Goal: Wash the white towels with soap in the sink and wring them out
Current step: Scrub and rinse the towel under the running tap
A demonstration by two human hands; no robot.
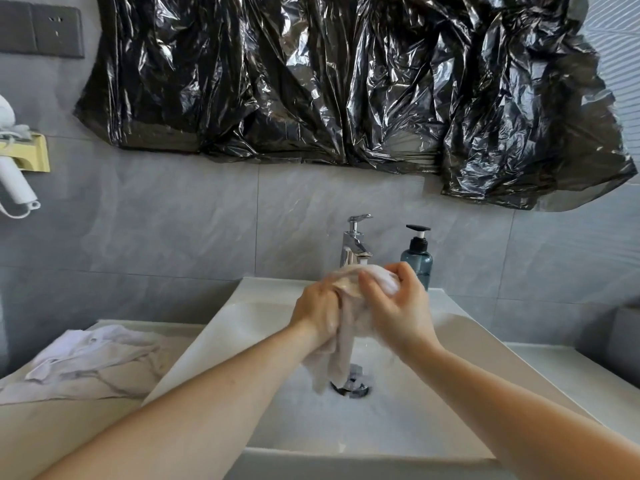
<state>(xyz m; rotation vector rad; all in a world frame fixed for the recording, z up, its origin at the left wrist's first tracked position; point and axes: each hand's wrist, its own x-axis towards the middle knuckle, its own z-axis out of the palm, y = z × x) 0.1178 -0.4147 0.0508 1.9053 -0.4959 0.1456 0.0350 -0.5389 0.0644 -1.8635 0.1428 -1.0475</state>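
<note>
I look for words and numbers, but I cannot read any. The soap bottle by the tap has no label that I can see, and the wall plate shows none.

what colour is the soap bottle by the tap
The soap bottle is see-through blue-grey with a black pump, seen in the head view.

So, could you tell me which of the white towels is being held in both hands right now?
The towel gripped by both hands over the sink; the other towel lies untouched on the counter at left.
</note>
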